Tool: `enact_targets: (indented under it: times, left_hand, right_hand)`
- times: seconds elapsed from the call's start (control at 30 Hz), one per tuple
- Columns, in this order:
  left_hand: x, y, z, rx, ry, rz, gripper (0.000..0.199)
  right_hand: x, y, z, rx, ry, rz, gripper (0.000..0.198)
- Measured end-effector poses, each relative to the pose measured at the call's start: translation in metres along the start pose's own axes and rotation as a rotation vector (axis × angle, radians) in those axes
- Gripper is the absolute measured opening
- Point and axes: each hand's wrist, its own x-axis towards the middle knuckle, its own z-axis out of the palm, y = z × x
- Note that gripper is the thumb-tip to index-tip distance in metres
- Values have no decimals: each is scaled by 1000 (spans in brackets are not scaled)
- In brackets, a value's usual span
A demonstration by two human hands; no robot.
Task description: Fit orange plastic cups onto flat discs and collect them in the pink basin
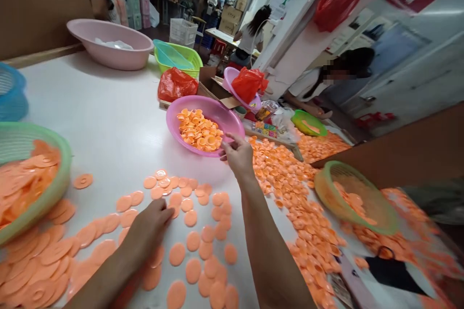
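Note:
My left hand [156, 217] is low over the white table, its fingers curled together at the edge of a flat orange plastic disc [176, 199]. Whether anything is pinched in those fingers is hidden. My right hand [239, 155] reaches to the right rim of a pink basin [232, 123], fingers bent and apart, with nothing seen in them. Inside the basin lies a heap of small orange cup-shaped plastic pieces [199, 130]. Around and below my left hand, many loose orange discs [193, 270] are spread flat, some overlapping.
A green basket [67, 174] of discs stands left, with more discs piled before it. Right of my right arm lies a long heap of small orange pieces [300, 198] and a tilted green basket [391, 219]. A person [308, 84] works beyond it. Red bags [177, 84] sit behind the basin.

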Motion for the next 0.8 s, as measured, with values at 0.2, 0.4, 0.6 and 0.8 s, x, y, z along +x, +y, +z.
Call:
enact_targets:
  times: [0.2,0.4,0.6,0.8]
  left_hand:
    - [-15,-13,11,-120,75,202,27]
    - [-11,-5,-1,-65,-35,123,23]
    - [-19,-10,-2,-85,-3,106,20]
    - [-19,-11,0,-70,52,168,8]
  right_hand:
    - [-8,99,-99,-561,322,87,23]
    - [-67,149,-98,-622,189,66,11]
    - [-128,114,-36,-329,-32,27,14]
    - [-188,75,40,-248,-357,-238,24]
